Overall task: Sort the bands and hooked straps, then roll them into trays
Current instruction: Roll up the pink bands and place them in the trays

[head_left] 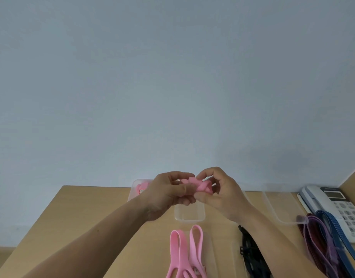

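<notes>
Both hands are raised above the far part of the wooden desk (92, 217), holding one pink band (200, 185) wound into a small bundle between them. My left hand (168, 194) pinches its left side and my right hand (222, 194) grips its right side. Below them stands a clear tray (189, 214). Another clear tray (137, 189) at the back left holds a rolled pink band, partly hidden by my left hand. Loose pink bands (184, 255) lie at the front centre.
A black strap (250, 253) lies right of the pink bands. Purple, maroon and blue bands (328, 241) are piled at the right, partly over a white desk phone (338, 207). A third clear tray (280, 207) sits beside them. A plain wall rises behind the desk.
</notes>
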Tool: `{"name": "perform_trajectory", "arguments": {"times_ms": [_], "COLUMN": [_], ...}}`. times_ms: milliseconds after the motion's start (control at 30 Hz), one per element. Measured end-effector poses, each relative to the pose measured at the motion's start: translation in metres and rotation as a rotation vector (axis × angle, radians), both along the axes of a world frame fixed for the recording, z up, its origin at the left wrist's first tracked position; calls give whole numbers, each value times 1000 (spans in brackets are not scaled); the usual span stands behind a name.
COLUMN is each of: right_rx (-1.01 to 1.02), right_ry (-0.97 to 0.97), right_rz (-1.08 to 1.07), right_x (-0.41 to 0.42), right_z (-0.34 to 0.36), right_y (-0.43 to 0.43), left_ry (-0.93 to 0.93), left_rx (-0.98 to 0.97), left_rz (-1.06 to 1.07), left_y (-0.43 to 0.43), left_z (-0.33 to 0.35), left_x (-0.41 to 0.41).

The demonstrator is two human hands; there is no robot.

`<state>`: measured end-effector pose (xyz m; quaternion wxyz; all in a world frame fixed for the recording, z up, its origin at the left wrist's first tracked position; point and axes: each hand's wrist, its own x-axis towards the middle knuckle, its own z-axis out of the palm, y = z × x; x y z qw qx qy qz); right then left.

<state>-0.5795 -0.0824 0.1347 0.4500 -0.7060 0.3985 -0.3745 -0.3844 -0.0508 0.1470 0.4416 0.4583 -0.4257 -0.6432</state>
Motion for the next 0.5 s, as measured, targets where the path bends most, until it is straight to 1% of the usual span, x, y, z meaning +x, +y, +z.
{"name": "perform_trajectory", "arguments": {"times_ms": [100,233,333,433,500], "right_rx": [115,135,118,123,137], "right_ry": [-97,-97,-113,-101,-134], "right_rz": [8,12,5,31,28], "right_x": [-3,-1,-2,-1,-1], "right_z": [1,1,-1,-4,-5], "right_y": [-5,-7,-6,-3,-1], "left_ry": [-62,-105,-138,-234,-249], "left_rx": [-66,-139,-114,-123,-142], "left_rz": [68,101,24,-101,-114], "left_y": [0,1,2,4,4], "left_z": [-3,-6,-4,2,6], "left_x": [-2,-5,-3,2,2]}}
